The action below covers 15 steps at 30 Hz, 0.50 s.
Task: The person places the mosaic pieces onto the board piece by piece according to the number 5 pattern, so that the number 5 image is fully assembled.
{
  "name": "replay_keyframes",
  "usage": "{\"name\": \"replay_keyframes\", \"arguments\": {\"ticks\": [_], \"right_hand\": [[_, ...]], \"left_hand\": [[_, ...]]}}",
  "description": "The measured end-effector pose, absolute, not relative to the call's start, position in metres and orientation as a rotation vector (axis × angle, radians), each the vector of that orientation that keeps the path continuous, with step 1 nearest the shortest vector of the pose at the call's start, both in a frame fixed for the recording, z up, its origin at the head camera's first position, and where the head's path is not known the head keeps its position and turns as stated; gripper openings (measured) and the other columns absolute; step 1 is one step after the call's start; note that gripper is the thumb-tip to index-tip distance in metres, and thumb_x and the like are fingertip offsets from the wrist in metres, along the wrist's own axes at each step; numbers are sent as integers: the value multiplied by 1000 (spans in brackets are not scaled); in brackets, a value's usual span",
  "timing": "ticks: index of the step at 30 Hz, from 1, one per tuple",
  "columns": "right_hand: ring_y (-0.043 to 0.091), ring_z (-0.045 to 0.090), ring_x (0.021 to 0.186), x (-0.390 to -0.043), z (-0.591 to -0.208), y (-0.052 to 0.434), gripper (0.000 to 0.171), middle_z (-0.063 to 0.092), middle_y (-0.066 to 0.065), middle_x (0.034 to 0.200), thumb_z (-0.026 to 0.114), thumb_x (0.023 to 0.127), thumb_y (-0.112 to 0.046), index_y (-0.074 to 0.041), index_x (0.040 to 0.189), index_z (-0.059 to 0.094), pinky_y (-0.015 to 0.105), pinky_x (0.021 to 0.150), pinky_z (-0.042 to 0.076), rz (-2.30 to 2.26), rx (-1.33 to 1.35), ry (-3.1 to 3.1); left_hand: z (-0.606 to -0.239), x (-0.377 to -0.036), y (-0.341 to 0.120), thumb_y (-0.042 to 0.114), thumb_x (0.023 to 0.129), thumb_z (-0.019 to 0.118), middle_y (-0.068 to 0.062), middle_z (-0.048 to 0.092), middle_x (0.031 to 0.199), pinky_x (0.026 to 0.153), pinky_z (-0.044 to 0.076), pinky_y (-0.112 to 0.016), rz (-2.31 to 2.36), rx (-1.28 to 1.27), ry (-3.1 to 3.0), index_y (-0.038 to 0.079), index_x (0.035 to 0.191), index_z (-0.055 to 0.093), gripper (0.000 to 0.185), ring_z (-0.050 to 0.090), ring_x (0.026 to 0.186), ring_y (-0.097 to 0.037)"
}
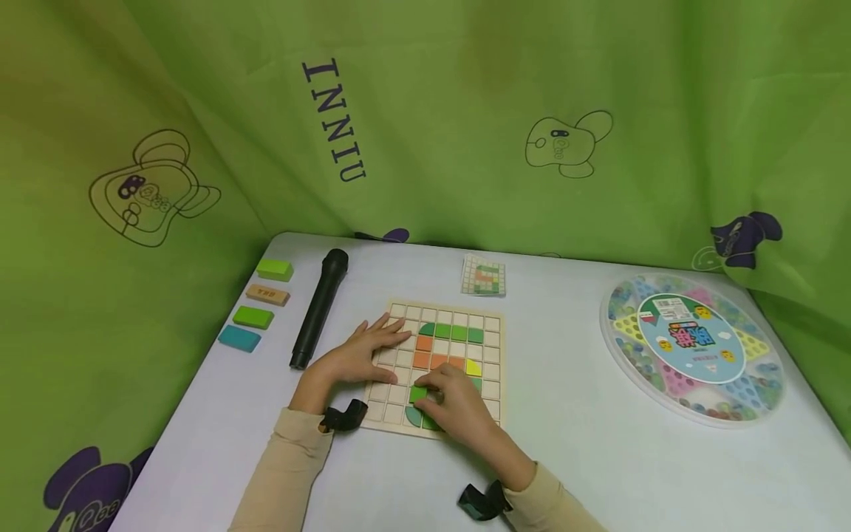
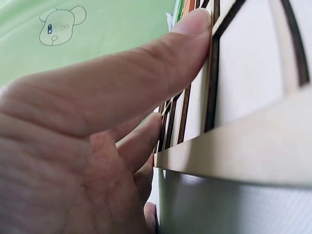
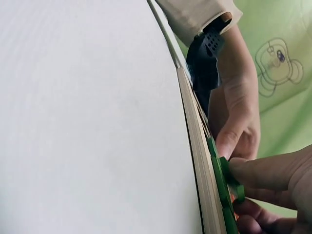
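Green tile (image 1: pixel 419 394) lies in the near rows of the wooden grid board (image 1: pixel 495 325), under the fingertips of my right hand (image 1: pixel 459 406). That board sits flat on a pale grey surface (image 1: pixel 585 458), squarely in front of me, and green cloth printed with cartoon bears hangs close behind and to both sides.

Left of the board a black microphone (image 1: pixel 320 307) lies with its head away from me, and beyond it four small blocks (image 1: pixel 258 304) run in a line: two green, one wooden, one teal. A small pattern card (image 1: pixel 484 276) rests past the board's far edge. Well to the right stands a round clear marble game case (image 1: pixel 693 349).

My left hand (image 1: pixel 362 355) lies flat on the board's left part, fingers straight and spread, its grip open and only pressing down. My right hand reaches in from the near side, knuckles up, fingers curled; its grip pinches the green tile, and the right wrist view shows a fingertip (image 3: pixel 253 170) on the tile's edge just above the board.

The tile looks roughly square, so I cannot tell a long axis; it lies flat, edges in line with the grid, touching the darker green pieces (image 1: pixel 417 418) at the near edge.
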State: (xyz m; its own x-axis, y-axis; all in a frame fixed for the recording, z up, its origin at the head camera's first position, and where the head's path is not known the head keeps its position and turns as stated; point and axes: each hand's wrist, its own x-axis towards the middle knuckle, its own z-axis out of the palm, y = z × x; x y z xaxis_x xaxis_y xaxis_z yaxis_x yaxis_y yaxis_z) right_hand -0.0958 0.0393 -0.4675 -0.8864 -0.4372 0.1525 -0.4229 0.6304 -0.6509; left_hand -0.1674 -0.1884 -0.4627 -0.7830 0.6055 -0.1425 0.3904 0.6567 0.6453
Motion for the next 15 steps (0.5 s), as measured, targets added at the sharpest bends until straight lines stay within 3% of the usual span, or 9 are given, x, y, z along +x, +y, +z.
{"name": "replay_keyframes", "arguments": {"ticks": [15], "right_hand": [[14,57,92,-99,-464,39,27,63,0,100,75,82,-23,-10,104,71,30,79,49,-1144,-724,2772]], "left_hand": [[-463,-169,-192,38,77,75,-7,19,158,117,-1,-57,875,778,2538,13,146,39,82,1,148,-30]]}}
